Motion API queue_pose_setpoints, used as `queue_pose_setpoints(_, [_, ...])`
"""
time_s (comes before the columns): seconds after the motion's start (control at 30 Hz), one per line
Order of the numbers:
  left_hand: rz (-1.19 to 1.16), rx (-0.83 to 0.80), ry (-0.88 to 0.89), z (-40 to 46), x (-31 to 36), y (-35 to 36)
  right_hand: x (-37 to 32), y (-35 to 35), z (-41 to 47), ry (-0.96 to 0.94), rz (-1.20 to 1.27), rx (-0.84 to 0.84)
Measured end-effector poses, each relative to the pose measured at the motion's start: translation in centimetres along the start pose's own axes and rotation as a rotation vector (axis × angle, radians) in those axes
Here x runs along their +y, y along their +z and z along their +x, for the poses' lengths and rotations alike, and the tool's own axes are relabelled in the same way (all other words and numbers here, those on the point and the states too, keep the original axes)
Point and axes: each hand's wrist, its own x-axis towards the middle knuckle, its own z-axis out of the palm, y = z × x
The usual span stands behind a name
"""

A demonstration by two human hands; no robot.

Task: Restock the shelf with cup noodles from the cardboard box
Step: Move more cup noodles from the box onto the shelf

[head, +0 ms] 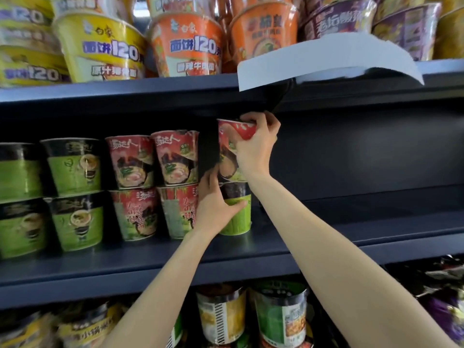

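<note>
A: Reaching up from the bottom of the shot, both bare arms are on the middle shelf (pixel 251 249). Left hand (pixel 213 202) is curled round the green cup (pixel 238 217), thumb across its front, pinning it to the board.

B: And the right hand (pixel 256 146)?

A: Higher up, gripping the red cup (pixel 228 151) at the rim, fingers hooked over the lid edge. That cup sits right on top of the green one, or is just about touching it; I can't tell if its weight is down yet.

B: How do you reckon these handle?

A: Light, I'd say, thin-walled, and wrapped in glossy film, so slippery. Squeeze the middle and the wall would probably buckle. The rim is the stiffest part, so a grip up there looks sensible, with the other hand steadying the base cup.

B: Risk?

A: A tall, narrow stack of two. If the red cup lands off-centre it could tip. It's close to the neighbouring red stack (pixel 175 182) on the left, which may help, but there's nothing to the right.

B: Further back?

A: Dark shelf back, bare to the right. Above, the top shelf carries big bowls (pixel 100 46), and a white sheet (pixel 326 64) curls over its edge. No cardboard box in view.
</note>
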Motion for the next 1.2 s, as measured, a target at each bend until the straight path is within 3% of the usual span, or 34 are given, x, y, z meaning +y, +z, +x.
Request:
queue_pose_setpoints(0.27, [-0.047,0.012,0.031,0.1,-0.3,0.2,3.8,-0.6,0.2,0.185,-0.139,-0.369])
queue_pose_setpoints(0.5, [-0.047,0.01,0.041,0.3,-0.2,0.6,5.2,0.5,-0.9,0.076,-0.53,-0.246])
queue_pose_setpoints(0.7, [0.051,-0.022,0.023,-0.3,0.7,-0.2,4.5,-2.2,-2.1,0.061,-0.563,-0.314])
queue_pose_setpoints(0.8, [0.133,0.005,0.029,-2.2,2.3,-1.7,3.1,-6.3,-3.9,0.025,-0.446,-0.348])
queue_pose_setpoints(0.93, [-0.086,0.148,0.213,-8.2,6.2,-1.9,1.8,-15.1,-9.0,-0.054,-0.387,-0.425])
queue_pose_setpoints(1.07, [-0.373,0.146,0.343,-17.2,11.2,1.9,3.1,-26.0,-15.9,-0.166,-0.617,-0.451])
queue_pose_setpoints(1.2, [-0.454,0.024,0.398,-27.0,14.6,8.3,4.3,-37.8,-23.3,-0.247,-0.942,-0.615])
